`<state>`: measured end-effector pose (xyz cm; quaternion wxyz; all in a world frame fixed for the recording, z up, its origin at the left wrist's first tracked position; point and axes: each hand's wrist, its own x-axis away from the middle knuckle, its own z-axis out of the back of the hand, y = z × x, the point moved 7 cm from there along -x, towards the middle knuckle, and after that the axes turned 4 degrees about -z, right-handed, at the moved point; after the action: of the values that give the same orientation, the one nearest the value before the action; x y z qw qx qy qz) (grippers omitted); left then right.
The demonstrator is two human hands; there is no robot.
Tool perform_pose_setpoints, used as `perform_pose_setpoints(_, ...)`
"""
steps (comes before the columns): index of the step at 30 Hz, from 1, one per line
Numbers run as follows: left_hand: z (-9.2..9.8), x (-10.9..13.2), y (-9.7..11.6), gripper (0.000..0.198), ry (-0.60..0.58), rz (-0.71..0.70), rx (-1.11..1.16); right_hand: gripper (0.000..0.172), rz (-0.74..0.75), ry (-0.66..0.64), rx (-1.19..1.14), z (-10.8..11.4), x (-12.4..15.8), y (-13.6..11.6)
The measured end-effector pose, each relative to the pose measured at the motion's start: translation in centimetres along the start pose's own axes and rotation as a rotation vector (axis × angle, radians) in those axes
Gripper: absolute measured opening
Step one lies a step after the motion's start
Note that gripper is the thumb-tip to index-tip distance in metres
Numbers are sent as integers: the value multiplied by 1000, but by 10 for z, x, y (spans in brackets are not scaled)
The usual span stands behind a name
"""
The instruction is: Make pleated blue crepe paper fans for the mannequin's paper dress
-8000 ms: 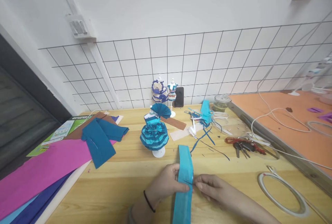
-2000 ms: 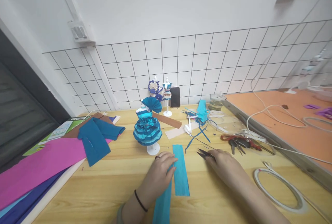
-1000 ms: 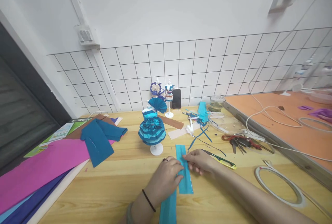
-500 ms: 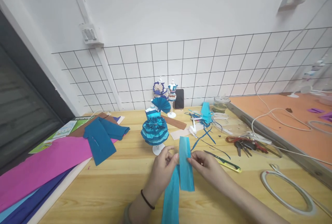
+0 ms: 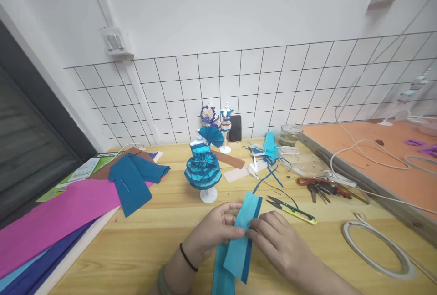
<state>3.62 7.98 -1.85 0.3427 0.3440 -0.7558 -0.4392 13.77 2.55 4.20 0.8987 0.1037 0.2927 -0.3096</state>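
A turquoise crepe paper strip point(image 5: 243, 231) with a dark blue band along its right side slants between my hands. My left hand point(image 5: 218, 226), with a black band on the wrist, pinches its left edge, thumb on top. From the right, my right hand point(image 5: 278, 240) has its fingertips closed on the other edge. Beneath the held piece, a second turquoise strip point(image 5: 222, 274) runs toward the front edge of the view. Just beyond my hands stands a small dress form point(image 5: 204, 163) in a layered blue paper dress with a pleated fan at its shoulder.
Yellow thread snips point(image 5: 295, 211) lie right of my hands, near keys point(image 5: 321, 190) and a roll of tape point(image 5: 377, 249). Coloured paper sheets point(image 5: 68, 204) are stacked at left. Behind stand other dress forms point(image 5: 226, 124), a phone point(image 5: 235, 129) and a glass jar point(image 5: 290, 135).
The held strip has come nearer and tilted, and its dark blue side now shows. My left thumb has moved over its front, while my right hand has shifted lower.
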Motion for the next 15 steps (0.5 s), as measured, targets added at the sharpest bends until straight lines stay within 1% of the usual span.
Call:
perform_pose_setpoints(1, 1, 0, 2, 62, 3, -19, -14, 33, -21, -7, -23, -3, 2, 4)
perform_pose_setpoints(3, 4, 2, 11, 61, 29, -85, -21, 24, -102, 4, -90, -8, 6, 15)
perform_pose_setpoints(5, 6, 7, 26, 57, 42, -169, -24, 17, -206, 20, -169, -13, 10, 28)
perform_pose_setpoints(6, 6, 10, 34, 54, 29, -214, -11, 16, -248, 10, -210, -17, 11, 33)
perform_pose_setpoints(7, 5, 14, 41, 55, -11, -248, 25, 16, -273, -20, -248, -22, 11, 35)
perform_pose_setpoints(9, 2, 23, 54, 55, -104, -316, 116, 17, -268, -105, -308, -33, 7, 34)
perform_pose_setpoints(11, 0, 32, 62, 54, -204, -402, 159, 17, -253, -171, -350, -42, 0, 29)
perform_pose_setpoints(12, -1, 35, 64, 53, -242, -436, 164, 17, -268, -191, -366, -47, -5, 28)
perform_pose_setpoints(15, -1, 38, 63, 53, -311, -465, 146, 16, -418, -262, -415, -63, -19, 36)
